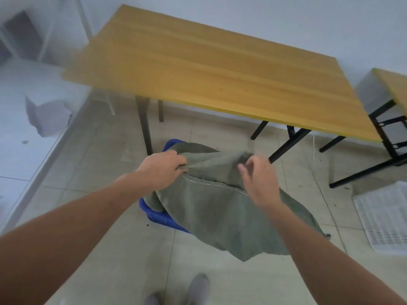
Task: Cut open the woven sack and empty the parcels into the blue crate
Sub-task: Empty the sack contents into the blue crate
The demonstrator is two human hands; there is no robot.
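Tiled floor [92, 172] fills the lower frame, pale grey-beige square tiles, a few dark specks. Long wooden desk [209, 69] ahead of me, yellow-orange laminate with plank grain, rectangular, black folding metal legs. Second desk [394, 89] of the same finish clipped at the right edge. Whole frame is motion-blurred.

Woven sack [231, 212] is the main thing: dull olive-green, coarse matte weave, limp and crumpled, draped over the blue crate [160, 219] on the floor just in front of the desk legs. Pale stitched seam runs across the sack between my hands. Sack hangs flat and sagging toward the lower right. I can't see parcels; the crate's inside is covered.

Crate is glossy blue plastic, ribbed or slotted wall, only its near-left corner and a far rim patch show.

White plastic lattice tray [383, 221] lies flat on the floor at right, apart from the sack. Crumpled pale sheet [48, 115] on the floor at far left.

Left hand [163, 170]: grip closed, fingers bunching a fold of sack fabric at the seam's left end. Right hand [257, 181]: grip loose, fingers half-curled and spread above the fabric; blur, can't tell if it pinches the cloth.

Grey shoes [198, 287] at the bottom edge.
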